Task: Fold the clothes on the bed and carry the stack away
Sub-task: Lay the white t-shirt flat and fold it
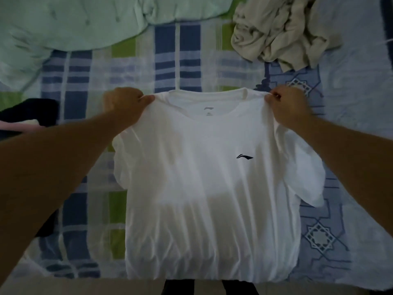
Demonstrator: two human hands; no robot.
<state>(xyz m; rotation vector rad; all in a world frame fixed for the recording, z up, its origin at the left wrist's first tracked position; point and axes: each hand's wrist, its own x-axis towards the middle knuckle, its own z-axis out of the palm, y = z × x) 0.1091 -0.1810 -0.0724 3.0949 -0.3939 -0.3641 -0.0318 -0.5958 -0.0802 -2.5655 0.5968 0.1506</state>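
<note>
A white T-shirt (pixel 204 188) with a small dark logo on its chest hangs front side toward me, spread out above the bed. My left hand (pixel 127 105) pinches its left shoulder and my right hand (pixel 287 105) pinches its right shoulder, near the collar. Both sleeves droop at the sides. The hem reaches the near edge of the bed. A crumpled beige garment (pixel 282 30) lies at the far right of the bed. A dark garment (pixel 29 111) with something pale pink lies at the left, partly hidden by my left forearm.
The bed carries a blue, green and white checked sheet (pixel 165 60) and a light blue patterned cloth (pixel 331 220) on the right. A pale green quilt (pixel 70 22) is bunched at the far left. The floor shows along the bottom edge.
</note>
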